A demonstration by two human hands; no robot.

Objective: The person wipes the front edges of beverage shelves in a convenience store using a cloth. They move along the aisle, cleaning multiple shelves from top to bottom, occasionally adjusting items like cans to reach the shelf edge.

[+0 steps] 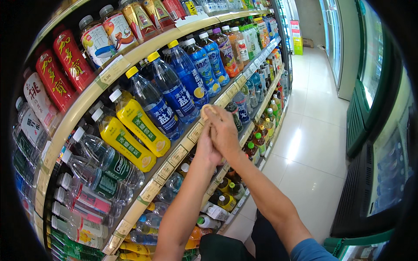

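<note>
My right hand [225, 130] is closed around a small pale-yellow cloth [206, 112] that shows above the fingertips. Pressed against it from below is my left hand [206, 146], its fingers mostly covered by the right one. Both hands are in front of a shelf's price-label strip [176, 156]. Just behind them stand plastic drink bottles with blue labels and yellow caps [178, 98]. Further left are two yellow-labelled pear drink bottles [140, 127] and clear water bottles with green labels [112, 160].
An upper shelf [130, 62] holds red cans [72, 60] and tea bottles [98, 42]. Lower shelves carry more bottles [258, 143]. A tiled floor aisle [307, 137] runs along the right, beside glass-door fridges [372, 58]. Stacked boxes [297, 42] stand at the far end.
</note>
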